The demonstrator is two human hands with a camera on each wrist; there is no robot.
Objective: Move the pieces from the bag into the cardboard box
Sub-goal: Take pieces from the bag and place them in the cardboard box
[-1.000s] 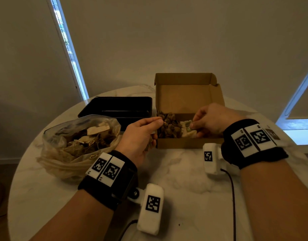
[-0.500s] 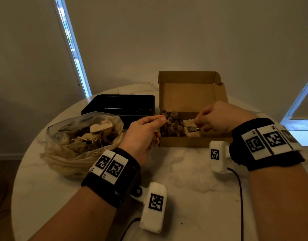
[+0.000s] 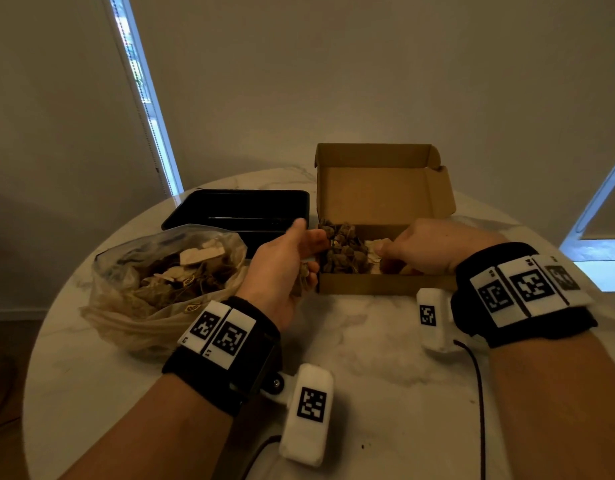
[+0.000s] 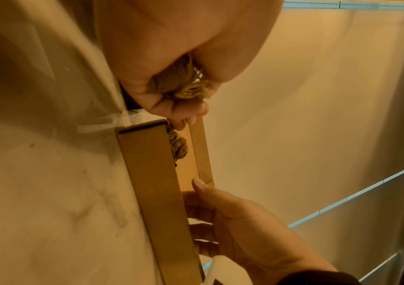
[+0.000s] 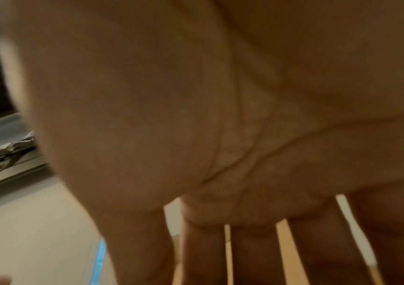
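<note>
The cardboard box [image 3: 385,284] stands open on the table, lid up, with a heap of brown pieces [image 3: 344,249] at its left end and pale pieces [image 3: 372,245] beside them. My left hand [image 3: 308,237] hovers at the box's left edge and grips a few brown pieces [image 4: 183,84] in its curled fingers. My right hand [image 3: 396,251] reaches into the box's right half. Its fingers [image 5: 252,250] are spread and fairly straight over the cardboard and hold nothing that shows. The clear plastic bag [image 3: 167,271] of pieces lies open at the left.
A black tray [image 3: 236,209] sits behind the bag, left of the box. The round white marble table [image 3: 368,358] ends close behind the box. A black cable [image 3: 477,393] trails from my right wrist across the tabletop.
My right hand let go of the small greenish piece inside the box and lowered its fingers into the right half. My left hand edged closer to the box's left edge.
</note>
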